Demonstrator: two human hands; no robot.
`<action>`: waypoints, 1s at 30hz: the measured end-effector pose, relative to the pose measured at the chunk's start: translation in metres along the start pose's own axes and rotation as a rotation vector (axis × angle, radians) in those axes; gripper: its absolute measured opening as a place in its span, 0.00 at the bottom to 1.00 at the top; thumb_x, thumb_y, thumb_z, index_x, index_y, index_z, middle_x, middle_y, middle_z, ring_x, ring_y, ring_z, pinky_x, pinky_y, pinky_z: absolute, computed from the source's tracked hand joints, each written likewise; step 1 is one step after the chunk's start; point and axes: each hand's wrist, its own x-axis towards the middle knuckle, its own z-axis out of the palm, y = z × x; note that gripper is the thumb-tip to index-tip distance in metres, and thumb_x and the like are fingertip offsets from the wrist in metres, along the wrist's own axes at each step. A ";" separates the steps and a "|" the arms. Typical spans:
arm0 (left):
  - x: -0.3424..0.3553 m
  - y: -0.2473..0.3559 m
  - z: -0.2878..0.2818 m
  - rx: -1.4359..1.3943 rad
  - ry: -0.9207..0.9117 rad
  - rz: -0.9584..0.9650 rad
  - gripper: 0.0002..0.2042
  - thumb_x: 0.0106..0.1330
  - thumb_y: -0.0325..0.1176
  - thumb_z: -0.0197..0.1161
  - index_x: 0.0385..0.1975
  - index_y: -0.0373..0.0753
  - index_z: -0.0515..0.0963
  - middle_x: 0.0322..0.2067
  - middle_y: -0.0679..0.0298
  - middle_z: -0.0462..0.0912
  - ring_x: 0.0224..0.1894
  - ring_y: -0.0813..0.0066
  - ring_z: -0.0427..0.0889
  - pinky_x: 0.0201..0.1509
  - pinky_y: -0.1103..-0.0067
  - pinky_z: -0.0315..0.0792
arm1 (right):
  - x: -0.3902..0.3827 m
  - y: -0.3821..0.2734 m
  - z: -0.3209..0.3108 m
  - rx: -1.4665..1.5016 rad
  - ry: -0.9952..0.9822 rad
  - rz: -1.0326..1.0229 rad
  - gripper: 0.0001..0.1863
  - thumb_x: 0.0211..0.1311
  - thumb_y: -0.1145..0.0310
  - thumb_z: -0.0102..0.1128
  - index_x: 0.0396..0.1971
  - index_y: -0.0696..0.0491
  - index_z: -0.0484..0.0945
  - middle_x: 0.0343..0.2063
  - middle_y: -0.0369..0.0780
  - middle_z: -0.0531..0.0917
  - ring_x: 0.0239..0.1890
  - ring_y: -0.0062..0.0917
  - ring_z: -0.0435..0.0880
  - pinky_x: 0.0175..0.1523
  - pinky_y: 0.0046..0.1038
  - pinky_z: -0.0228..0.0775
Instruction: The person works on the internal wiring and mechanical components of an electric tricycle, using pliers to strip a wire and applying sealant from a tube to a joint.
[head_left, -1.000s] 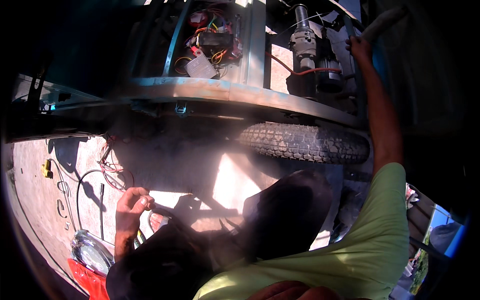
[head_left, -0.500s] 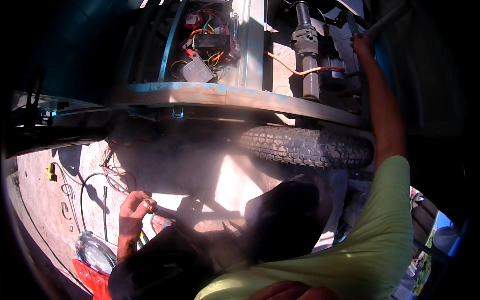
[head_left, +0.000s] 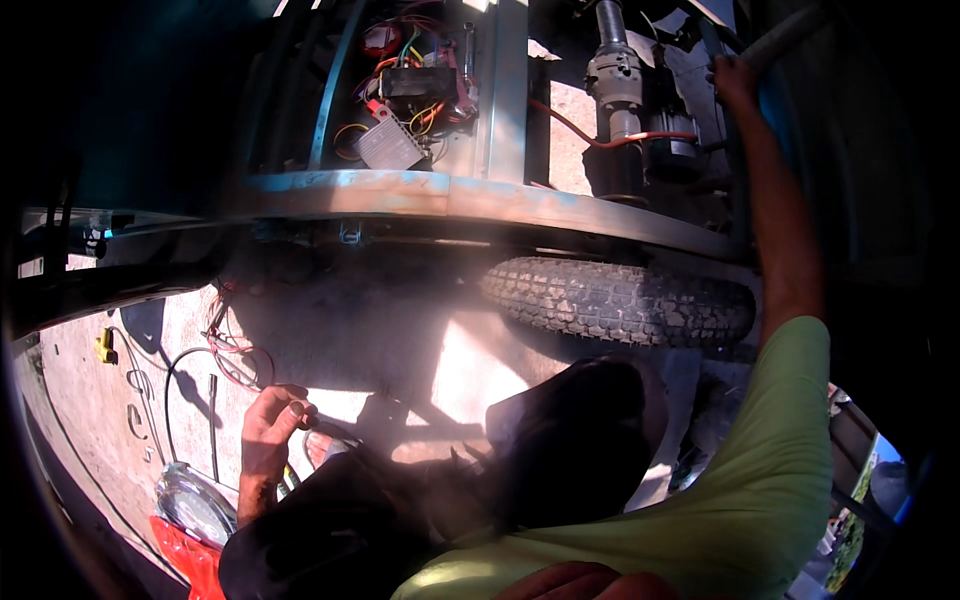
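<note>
My right hand reaches to the upper right and is closed round a bar on the teal vehicle frame, beside a grey pipe. Left of it are a metal cylinder assembly and a motor with an orange cable. My left hand is low on the left, by my dark-clothed leg, its fingers curled in a pinch; whatever it may hold is too small to tell. Below the frame lies a knobbly tyre.
An electronics bay holds coloured wires and boxes. On the pale ground lie looped cables, a yellow item, a black rod, a round shiny object and a red plastic bag.
The vehicle, tyre and ground have shifted slightly downward in the picture as the view moved. My right hand stays at the bar; my left hand keeps its curled shape.
</note>
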 end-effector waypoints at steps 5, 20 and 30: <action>-0.002 0.000 0.001 0.009 0.018 -0.008 0.15 0.70 0.39 0.66 0.43 0.31 0.76 0.34 0.60 0.84 0.34 0.73 0.82 0.44 0.75 0.76 | -0.009 -0.010 0.010 0.047 0.000 -0.032 0.20 0.73 0.54 0.49 0.46 0.51 0.85 0.38 0.36 0.91 0.39 0.27 0.91 0.50 0.37 0.77; 0.003 -0.001 0.004 0.001 0.037 0.001 0.15 0.70 0.36 0.67 0.43 0.27 0.76 0.34 0.55 0.84 0.34 0.68 0.83 0.43 0.74 0.76 | 0.000 -0.002 0.016 -0.017 0.047 -0.297 0.22 0.72 0.50 0.52 0.48 0.52 0.84 0.40 0.47 0.88 0.45 0.44 0.87 0.51 0.44 0.75; 0.002 -0.001 0.003 0.011 0.012 -0.011 0.15 0.71 0.38 0.65 0.43 0.31 0.76 0.35 0.60 0.84 0.35 0.72 0.82 0.44 0.74 0.76 | -0.016 0.011 0.037 -0.104 -0.014 -0.280 0.22 0.69 0.51 0.56 0.47 0.54 0.84 0.43 0.48 0.88 0.48 0.46 0.86 0.55 0.45 0.75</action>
